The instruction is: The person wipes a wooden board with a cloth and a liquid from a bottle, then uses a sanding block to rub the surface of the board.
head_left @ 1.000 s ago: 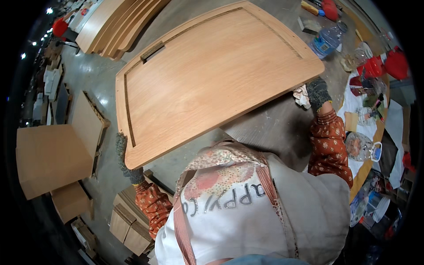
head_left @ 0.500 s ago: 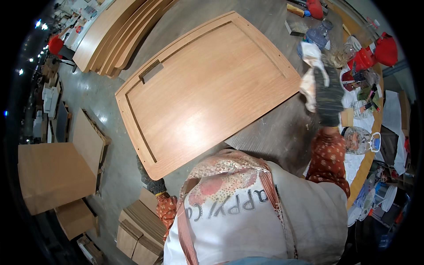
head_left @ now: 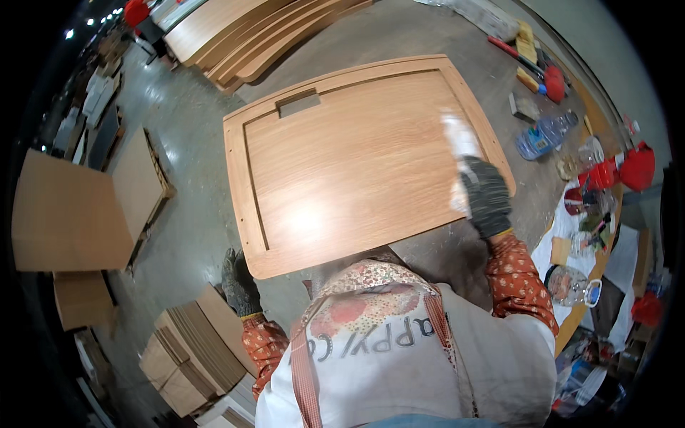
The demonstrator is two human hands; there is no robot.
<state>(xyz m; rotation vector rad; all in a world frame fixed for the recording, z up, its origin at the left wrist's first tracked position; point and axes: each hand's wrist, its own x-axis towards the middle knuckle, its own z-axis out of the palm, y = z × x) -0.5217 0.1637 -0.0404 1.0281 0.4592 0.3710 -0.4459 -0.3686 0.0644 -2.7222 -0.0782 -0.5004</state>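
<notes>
A wood-grain panel point(head_left: 357, 157) with a curved far edge, a rectangular cutout and a dark groove along its border lies flat before me. My right hand point(head_left: 486, 196), in a dark grey knit glove, is closed on a white cloth point(head_left: 460, 137) and presses it to the panel's right part. The cloth is smeared by motion. My left hand point(head_left: 241, 284), gloved alike, is beside the panel's near left corner. Its fingers are stretched upward along the edge; whether they touch it is hard to tell.
Curved wooden panels point(head_left: 242, 36) are stacked at the far left. On the right stand a clear blue-labelled bottle point(head_left: 544, 135), a grey block point(head_left: 524, 107), a red-headed mallet point(head_left: 554, 84) and a large clear jug point(head_left: 571, 287). Cardboard point(head_left: 182, 353) is stacked at lower left.
My right hand has brought the cloth from beside the bottle leftward onto the panel. More of my left hand shows at the corner. The whole view has shifted and turned.
</notes>
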